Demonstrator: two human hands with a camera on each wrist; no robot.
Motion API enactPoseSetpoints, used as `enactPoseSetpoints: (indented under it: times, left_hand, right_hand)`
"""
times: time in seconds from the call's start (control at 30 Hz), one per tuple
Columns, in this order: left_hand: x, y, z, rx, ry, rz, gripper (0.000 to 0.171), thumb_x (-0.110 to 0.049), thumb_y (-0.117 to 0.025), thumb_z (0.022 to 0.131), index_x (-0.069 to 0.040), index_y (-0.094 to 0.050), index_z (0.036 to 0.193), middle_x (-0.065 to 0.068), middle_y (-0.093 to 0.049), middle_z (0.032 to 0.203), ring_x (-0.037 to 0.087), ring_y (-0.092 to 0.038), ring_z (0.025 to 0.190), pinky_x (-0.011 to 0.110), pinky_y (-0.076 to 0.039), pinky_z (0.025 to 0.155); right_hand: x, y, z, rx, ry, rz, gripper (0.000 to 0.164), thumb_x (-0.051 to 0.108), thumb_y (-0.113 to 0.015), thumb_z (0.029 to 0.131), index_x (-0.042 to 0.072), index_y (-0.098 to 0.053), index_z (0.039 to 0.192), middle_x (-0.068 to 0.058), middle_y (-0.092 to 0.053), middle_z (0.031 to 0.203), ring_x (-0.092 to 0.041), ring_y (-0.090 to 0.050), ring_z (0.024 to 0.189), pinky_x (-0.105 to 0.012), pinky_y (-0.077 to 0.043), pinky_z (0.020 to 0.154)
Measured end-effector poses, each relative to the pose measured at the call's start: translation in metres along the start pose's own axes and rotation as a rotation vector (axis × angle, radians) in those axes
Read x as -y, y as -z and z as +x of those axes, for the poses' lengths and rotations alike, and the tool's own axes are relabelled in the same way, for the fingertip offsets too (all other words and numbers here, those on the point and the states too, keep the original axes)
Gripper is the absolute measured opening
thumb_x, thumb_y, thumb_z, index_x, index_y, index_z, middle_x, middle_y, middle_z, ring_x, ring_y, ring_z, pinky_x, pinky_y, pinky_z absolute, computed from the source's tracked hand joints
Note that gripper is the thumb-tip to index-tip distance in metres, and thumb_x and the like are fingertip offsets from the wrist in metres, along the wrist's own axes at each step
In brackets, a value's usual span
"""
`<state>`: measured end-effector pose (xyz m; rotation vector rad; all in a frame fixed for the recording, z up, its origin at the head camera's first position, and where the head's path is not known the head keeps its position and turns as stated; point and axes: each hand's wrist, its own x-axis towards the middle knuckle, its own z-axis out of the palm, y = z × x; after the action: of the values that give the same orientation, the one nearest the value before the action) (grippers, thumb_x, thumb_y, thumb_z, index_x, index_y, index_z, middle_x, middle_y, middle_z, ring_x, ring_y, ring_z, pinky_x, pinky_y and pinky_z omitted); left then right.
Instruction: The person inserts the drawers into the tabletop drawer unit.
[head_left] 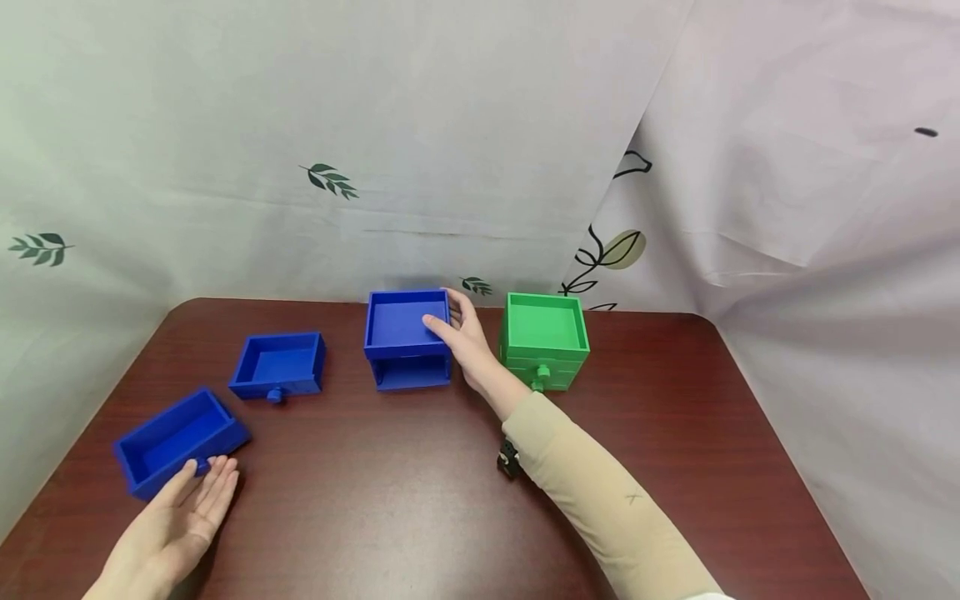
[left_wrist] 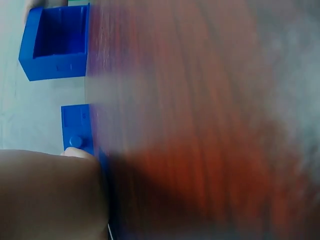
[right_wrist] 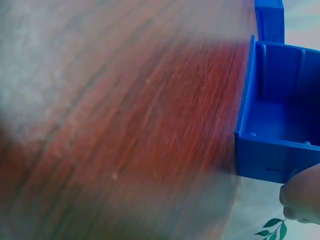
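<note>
At the front left, my left hand point(head_left: 176, 521), palm up, pinches the knob point(head_left: 201, 466) of a tilted blue drawer point(head_left: 225, 435) between thumb and fingers. Most of that drawer is hidden in the left wrist view. My right hand point(head_left: 468, 333) grips the right side of a small blue cabinet point(head_left: 408, 352), its thumb over the top rim and its fingers along the outer wall. The cabinet's front is open, with an empty slot under its shallow top; the right wrist view shows this hollow inside point(right_wrist: 285, 120). A second blue drawer point(head_left: 283, 385) lies between the held drawer and the cabinet.
A green cabinet point(head_left: 546, 367) with drawer knobs stands right of the blue one, close to my right forearm. The brown table point(head_left: 360, 500) ends at a pale patterned cloth point(head_left: 450, 167) hanging behind and at the sides.
</note>
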<state>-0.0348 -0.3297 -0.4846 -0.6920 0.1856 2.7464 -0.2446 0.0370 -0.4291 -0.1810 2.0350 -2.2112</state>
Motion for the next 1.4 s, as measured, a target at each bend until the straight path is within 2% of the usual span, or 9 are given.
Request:
enactPoseSetpoints:
  times: [0.2,0.43,0.67,0.73,0.87,1.03,1.1,1.27,1.4]
  left_hand:
    - [0.008,-0.001,-0.002,-0.017,-0.007,0.052,0.034,-0.026,-0.045,0.116,-0.001,-0.064,0.102,0.009,-0.071,0.110,0.026,-0.075,0.108,0.031,-0.060,0.109]
    - [0.023,-0.008,-0.007,0.109,0.029,0.186,0.045,-0.026,-0.036,0.118,-0.002,-0.073,0.106,0.010,-0.075,0.112,0.027,-0.076,0.109,0.032,-0.061,0.106]
    - [0.043,-0.022,-0.004,0.028,0.012,0.275,0.041,-0.025,-0.040,0.117,-0.008,-0.075,0.105,0.009,-0.077,0.113,0.025,-0.078,0.107,0.032,-0.063,0.104]
    - [0.048,-0.023,-0.003,0.055,0.006,0.289,0.040,-0.023,-0.038,0.117,-0.009,-0.074,0.107,0.010,-0.077,0.115,0.025,-0.078,0.109,0.032,-0.062,0.105]
    - [0.056,-0.028,-0.001,0.034,0.006,0.357,0.035,-0.023,-0.039,0.117,-0.012,-0.071,0.106,0.008,-0.077,0.116,0.023,-0.078,0.109,0.030,-0.062,0.104]
    - [0.064,-0.030,0.000,0.103,0.034,0.402,0.039,-0.021,-0.035,0.118,-0.010,-0.072,0.111,0.009,-0.075,0.122,0.022,-0.077,0.113,0.030,-0.061,0.107]
    - [0.067,-0.031,0.001,0.079,0.015,0.468,0.038,-0.021,-0.035,0.118,-0.011,-0.071,0.113,0.008,-0.074,0.123,0.019,-0.076,0.113,0.029,-0.060,0.108]
    - [0.077,-0.038,0.006,-0.117,-0.030,0.674,0.027,-0.027,-0.041,0.117,-0.022,-0.066,0.111,-0.002,-0.074,0.121,0.011,-0.075,0.110,0.025,-0.059,0.108]
    - [0.083,-0.042,0.009,-0.152,-0.023,0.714,0.026,-0.027,-0.041,0.117,-0.024,-0.066,0.111,-0.003,-0.072,0.121,0.010,-0.075,0.110,0.025,-0.058,0.109]
  right_hand:
    - [0.000,0.001,-0.001,0.021,-0.020,-0.002,0.066,0.019,-0.062,0.104,0.006,-0.033,0.162,-0.019,-0.037,0.166,-0.035,-0.037,0.154,-0.049,-0.033,0.132]
    - [-0.004,0.006,0.000,0.025,0.021,-0.003,0.060,0.013,-0.059,0.106,0.002,-0.036,0.160,-0.022,-0.041,0.162,-0.036,-0.041,0.149,-0.050,-0.037,0.129]
    - [-0.009,0.005,0.001,-0.032,0.058,-0.007,0.057,0.013,-0.062,0.107,-0.001,-0.040,0.158,-0.024,-0.047,0.157,-0.037,-0.047,0.146,-0.048,-0.041,0.128]
    - [-0.009,0.003,0.000,-0.050,0.065,0.001,0.057,0.012,-0.063,0.106,-0.001,-0.041,0.157,-0.024,-0.048,0.156,-0.037,-0.048,0.146,-0.048,-0.041,0.127]
    - [-0.010,0.000,0.001,-0.081,0.080,0.016,0.057,0.009,-0.064,0.104,-0.003,-0.042,0.156,-0.026,-0.049,0.153,-0.039,-0.049,0.144,-0.048,-0.042,0.127]
    - [-0.011,0.000,0.001,-0.094,0.085,0.027,0.057,0.008,-0.064,0.103,-0.004,-0.043,0.155,-0.026,-0.049,0.153,-0.039,-0.050,0.144,-0.049,-0.042,0.127]
    - [-0.011,0.001,0.001,-0.092,0.085,0.027,0.058,0.009,-0.064,0.103,-0.003,-0.042,0.156,-0.026,-0.049,0.154,-0.039,-0.049,0.145,-0.049,-0.041,0.127]
    - [-0.010,0.001,-0.001,-0.086,0.081,0.027,0.058,0.010,-0.063,0.104,-0.003,-0.042,0.157,-0.026,-0.048,0.155,-0.039,-0.048,0.145,-0.048,-0.041,0.127]
    - [-0.010,0.000,-0.002,-0.093,0.085,0.042,0.057,0.008,-0.063,0.104,-0.003,-0.043,0.155,-0.026,-0.049,0.153,-0.038,-0.050,0.143,-0.047,-0.043,0.125]
